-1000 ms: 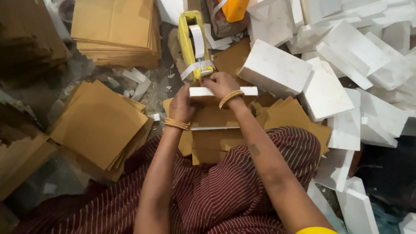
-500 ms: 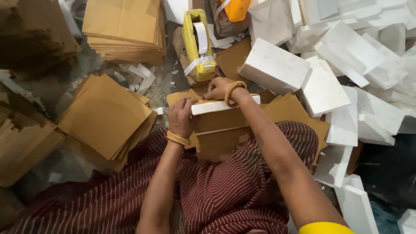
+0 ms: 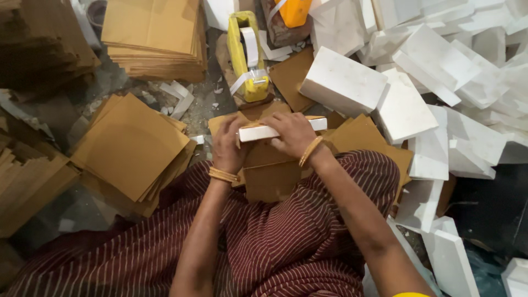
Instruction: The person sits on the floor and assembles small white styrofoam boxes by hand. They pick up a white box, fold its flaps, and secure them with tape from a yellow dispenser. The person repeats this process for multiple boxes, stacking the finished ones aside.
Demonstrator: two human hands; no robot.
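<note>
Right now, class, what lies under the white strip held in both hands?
Under the white strip, brown card pieces rest on the striped lap. The right hand and left hand cover parts of them.

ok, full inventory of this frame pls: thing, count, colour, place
White strip-edged piece: one, white and brown, held over the lap, on folded brown card.
Brown card piece: one, brown, on the lap under the hands.
Tape dispenser: one, yellow with white tape, on the floor ahead of the hands.
Orange object: one, orange, top edge; kind unclear.
Loose card stack: one, brown, floor to the left.
Far card stack: one, brown, top left.
Dark card piles: several, brown, far left edge.
White boxes: many, white, heaped to the right.
Paper scraps: several, white, floor near the dispenser.
Striped garment: one, maroon with thin stripes, over the lap.
Left hand: gold bangles, grips the piece's left end.
Right hand: gold bangle, presses on its top.
</note>
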